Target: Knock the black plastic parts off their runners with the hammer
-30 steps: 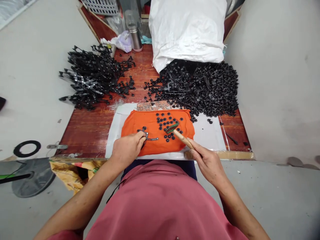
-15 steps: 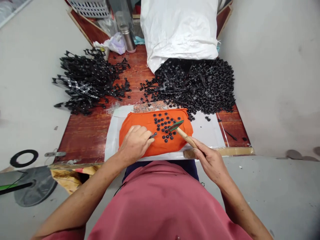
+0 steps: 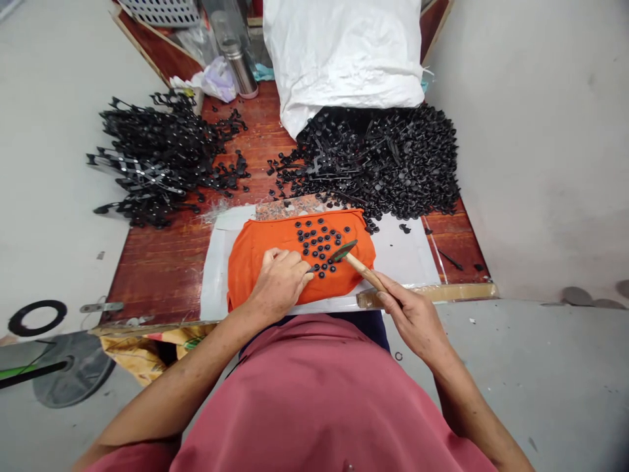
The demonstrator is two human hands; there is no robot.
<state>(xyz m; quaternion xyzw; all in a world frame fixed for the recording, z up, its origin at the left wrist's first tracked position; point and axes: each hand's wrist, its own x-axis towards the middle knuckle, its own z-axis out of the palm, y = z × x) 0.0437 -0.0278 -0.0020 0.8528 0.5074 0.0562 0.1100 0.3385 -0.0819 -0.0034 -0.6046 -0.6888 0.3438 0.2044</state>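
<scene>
An orange cloth (image 3: 246, 262) lies over the work surface in front of me, with several small round black plastic pieces (image 3: 322, 255) spread on its right half. My left hand (image 3: 282, 278) rests over the cloth, fingers pinched on a small dark thing whose tip pokes out toward the black pieces; its kind is mostly hidden. My right hand (image 3: 405, 305) is wrapped around the wooden handle of a tool with a flat dark green head (image 3: 343, 251). That head sits over the black pieces at their right side; whether it touches them I cannot tell.
Behind the cloth a large heap of black pieces (image 3: 383, 164) spills from under a white sack (image 3: 344, 52). A heap of black plastic strips (image 3: 157, 157) lies at the left. A steel flask (image 3: 240, 71) and a white basket (image 3: 162, 12) stand at the back of the wooden table (image 3: 157, 262).
My left hand has moved right, bringing the small dark thing closer to the black pieces. The view has shifted slightly; my right hand keeps its hold on the tool.
</scene>
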